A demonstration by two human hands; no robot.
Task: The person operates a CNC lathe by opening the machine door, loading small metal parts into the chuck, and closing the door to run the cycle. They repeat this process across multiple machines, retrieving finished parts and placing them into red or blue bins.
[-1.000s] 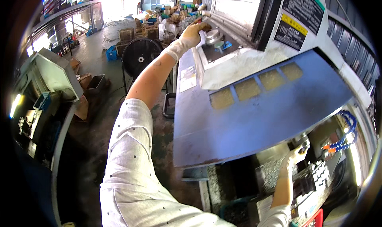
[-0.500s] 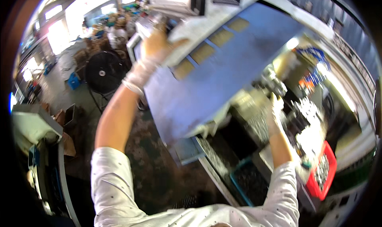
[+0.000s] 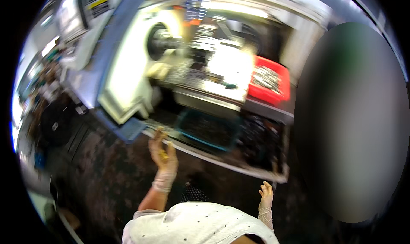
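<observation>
My left hand point(image 3: 164, 158), in a thin pale glove, is raised before the front edge of a lathe point(image 3: 188, 152). Its fingers are apart, and a yellow patch shows at the palm, too blurred to tell whether it is a stain. Lower and to the right, my right hand point(image 3: 266, 196), gloved too, hangs near the front corner of the machine, touching nothing, with its fingers loosely bent. Inside the lit machine sit a chuck point(image 3: 159, 41) and a tool area point(image 3: 205, 43). A red basket point(image 3: 283, 98) of small metal parts stands at its right.
Under the machine bed lies a teal tray point(image 3: 192, 138) with dark contents. A blue panel point(image 3: 83, 88) borders the opening on the left, below a control screen point(image 3: 70, 13). A round black fan-like object point(image 3: 55, 124) stands far left. A grey smear covers the right side.
The view has swung right and down. My left hand has come off the blue door panel, and the machine's opening is uncovered. My right hand has withdrawn from inside the machine.
</observation>
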